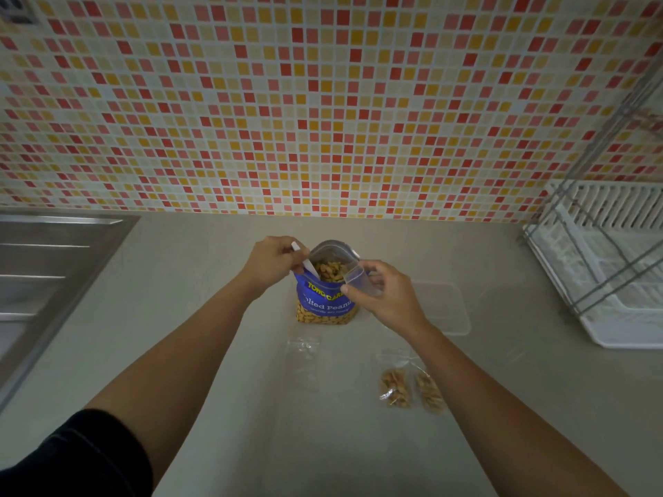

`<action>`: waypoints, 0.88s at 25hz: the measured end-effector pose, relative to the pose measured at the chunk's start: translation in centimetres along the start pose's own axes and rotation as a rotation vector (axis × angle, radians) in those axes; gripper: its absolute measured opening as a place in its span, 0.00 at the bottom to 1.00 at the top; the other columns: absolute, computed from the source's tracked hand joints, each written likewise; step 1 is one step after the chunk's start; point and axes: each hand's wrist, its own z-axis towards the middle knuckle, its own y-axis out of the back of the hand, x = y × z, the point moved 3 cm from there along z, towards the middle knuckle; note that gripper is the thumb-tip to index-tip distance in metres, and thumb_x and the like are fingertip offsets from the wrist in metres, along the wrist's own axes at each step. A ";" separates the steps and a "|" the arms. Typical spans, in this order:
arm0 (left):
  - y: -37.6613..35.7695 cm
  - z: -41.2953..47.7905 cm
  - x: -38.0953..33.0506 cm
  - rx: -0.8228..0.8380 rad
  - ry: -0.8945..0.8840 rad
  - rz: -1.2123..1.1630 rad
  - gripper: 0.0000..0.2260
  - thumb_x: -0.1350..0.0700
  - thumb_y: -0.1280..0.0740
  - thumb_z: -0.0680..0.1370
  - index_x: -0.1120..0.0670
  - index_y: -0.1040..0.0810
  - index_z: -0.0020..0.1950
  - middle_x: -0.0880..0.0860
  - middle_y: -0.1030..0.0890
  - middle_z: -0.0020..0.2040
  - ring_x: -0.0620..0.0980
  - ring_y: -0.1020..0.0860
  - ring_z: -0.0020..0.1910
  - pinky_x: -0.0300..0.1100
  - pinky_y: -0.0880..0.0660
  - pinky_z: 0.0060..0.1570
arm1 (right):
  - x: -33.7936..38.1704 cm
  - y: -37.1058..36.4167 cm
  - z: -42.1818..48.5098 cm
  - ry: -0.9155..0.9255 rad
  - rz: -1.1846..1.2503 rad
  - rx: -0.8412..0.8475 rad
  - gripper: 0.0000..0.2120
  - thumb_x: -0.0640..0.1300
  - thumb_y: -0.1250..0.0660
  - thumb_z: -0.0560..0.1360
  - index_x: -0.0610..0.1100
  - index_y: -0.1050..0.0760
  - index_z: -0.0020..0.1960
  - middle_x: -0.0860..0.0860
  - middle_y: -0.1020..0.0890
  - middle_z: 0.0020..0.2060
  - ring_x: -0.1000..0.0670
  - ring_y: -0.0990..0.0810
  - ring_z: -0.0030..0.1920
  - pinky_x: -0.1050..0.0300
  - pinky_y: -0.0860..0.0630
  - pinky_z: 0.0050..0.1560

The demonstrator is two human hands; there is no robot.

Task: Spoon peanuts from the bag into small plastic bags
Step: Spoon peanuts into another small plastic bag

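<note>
The blue stand-up foil bag of salted peanuts (pixel 324 303) stands upright near the middle of the pale grey table (pixel 341 446), a short way in front of the wall. Its top is open, with a heap of tan peanuts (pixel 328 270) showing inside and more visible through a clear window at its base. The left hand (pixel 271 261) pinches the handle of a white plastic spoon (pixel 306 261), whose bowl end dips into the left side of the bag's mouth. The right hand (pixel 385 299) grips a small clear plastic bag (pixel 357 278) with thumb and curled fingers and holds it against the right side of the mouth.

Nearer the person, an empty clear plastic bag (pixel 303 356) lies flat on the table. To its right, two small clear bags part-filled with peanuts (pixel 394 387) (pixel 429 389) lie side by side. A clear shallow plastic tray (pixel 448 310) sits just beyond the right hand.

A white dish rack with a wire frame (pixel 610 281) stands at the right edge, and a steel sink (pixel 43 267) at the left. A mosaic wall of red, orange and cream tiles (pixel 323 102) rises behind. A black sleeve (pixel 71 457) covers the left upper arm.
</note>
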 end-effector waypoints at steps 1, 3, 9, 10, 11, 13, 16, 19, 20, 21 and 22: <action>0.1 0.1 0.2 0.005 0.015 -0.053 0.06 0.58 0.35 0.76 0.57 0.20 0.42 0.55 0.19 0.35 0.38 0.22 0.28 0.33 0.29 0.32 | 0.0 0.1 0.0 0.000 0.002 -0.004 0.23 0.52 0.25 0.65 0.47 0.24 0.58 0.53 0.18 0.49 0.57 0.20 0.47 0.65 0.24 0.46; 0.2 0.3 0.7 -0.033 0.059 -0.169 0.06 0.59 0.35 0.77 0.58 0.21 0.42 0.55 0.20 0.34 0.38 0.23 0.26 0.36 0.28 0.33 | 0.1 0.2 0.1 0.005 0.002 -0.017 0.22 0.51 0.24 0.65 0.47 0.24 0.56 0.54 0.18 0.48 0.61 0.21 0.46 0.70 0.26 0.44; 0.1 1.2 1.4 -0.241 0.222 -0.363 0.07 0.59 0.38 0.78 0.58 0.23 0.42 0.56 0.22 0.33 0.49 0.25 0.32 0.39 0.27 0.35 | 0.2 1.0 1.1 0.041 -0.064 -0.117 0.24 0.49 0.23 0.64 0.46 0.24 0.57 0.54 0.21 0.49 0.61 0.24 0.45 0.75 0.31 0.44; 0.2 1.3 1.5 -0.280 0.234 -0.371 0.07 0.58 0.38 0.78 0.58 0.24 0.42 0.56 0.22 0.33 0.49 0.25 0.33 0.39 0.27 0.35 | 0.3 1.0 1.2 0.053 -0.080 -0.114 0.25 0.49 0.23 0.64 0.46 0.24 0.58 0.53 0.21 0.50 0.58 0.24 0.46 0.74 0.31 0.45; 0.4 1.5 1.6 -0.309 0.240 -0.379 0.07 0.58 0.39 0.78 0.58 0.24 0.43 0.55 0.22 0.33 0.49 0.25 0.33 0.39 0.27 0.36 | 0.4 1.0 1.4 0.068 -0.099 -0.106 0.26 0.49 0.23 0.64 0.45 0.25 0.59 0.53 0.21 0.51 0.56 0.24 0.47 0.72 0.31 0.46; 0.7 1.7 1.8 -0.333 0.236 -0.404 0.08 0.57 0.39 0.78 0.57 0.24 0.42 0.55 0.22 0.32 0.49 0.25 0.32 0.39 0.26 0.36 | 0.8 1.1 1.8 0.101 -0.152 -0.085 0.27 0.49 0.23 0.64 0.45 0.25 0.60 0.52 0.21 0.52 0.55 0.24 0.49 0.69 0.30 0.48; 1.0 1.8 2.0 -0.334 0.201 -0.378 0.08 0.57 0.39 0.78 0.58 0.24 0.44 0.55 0.22 0.33 0.49 0.24 0.33 0.38 0.26 0.36 | 1.2 1.1 2.3 0.117 -0.214 -0.073 0.28 0.50 0.23 0.63 0.44 0.25 0.60 0.50 0.21 0.53 0.54 0.24 0.49 0.63 0.29 0.51; 0.9 1.9 2.1 -0.337 0.189 -0.358 0.08 0.56 0.39 0.79 0.60 0.24 0.47 0.55 0.22 0.34 0.49 0.24 0.33 0.38 0.26 0.36 | 1.5 1.0 2.5 0.116 -0.251 -0.046 0.29 0.50 0.23 0.62 0.44 0.26 0.60 0.49 0.21 0.53 0.52 0.24 0.50 0.61 0.29 0.52; 0.9 1.9 2.2 -0.342 0.196 -0.365 0.08 0.56 0.39 0.79 0.60 0.24 0.47 0.55 0.22 0.34 0.49 0.24 0.33 0.38 0.26 0.36 | 1.5 1.0 2.6 0.112 -0.263 -0.035 0.29 0.50 0.23 0.63 0.44 0.26 0.60 0.49 0.21 0.53 0.52 0.24 0.50 0.60 0.29 0.52; 0.9 2.0 2.3 -0.345 0.206 -0.381 0.08 0.56 0.39 0.79 0.60 0.24 0.47 0.55 0.22 0.33 0.49 0.24 0.33 0.39 0.26 0.36 | 1.5 0.9 2.6 0.111 -0.271 -0.028 0.28 0.50 0.23 0.63 0.44 0.26 0.60 0.49 0.21 0.53 0.52 0.24 0.50 0.59 0.28 0.52; 0.8 2.1 2.5 -0.349 0.218 -0.403 0.08 0.56 0.39 0.79 0.60 0.24 0.47 0.55 0.22 0.33 0.49 0.25 0.33 0.39 0.26 0.36 | 1.6 0.9 2.6 0.109 -0.275 -0.025 0.29 0.50 0.23 0.63 0.44 0.26 0.60 0.49 0.21 0.53 0.51 0.24 0.51 0.58 0.27 0.53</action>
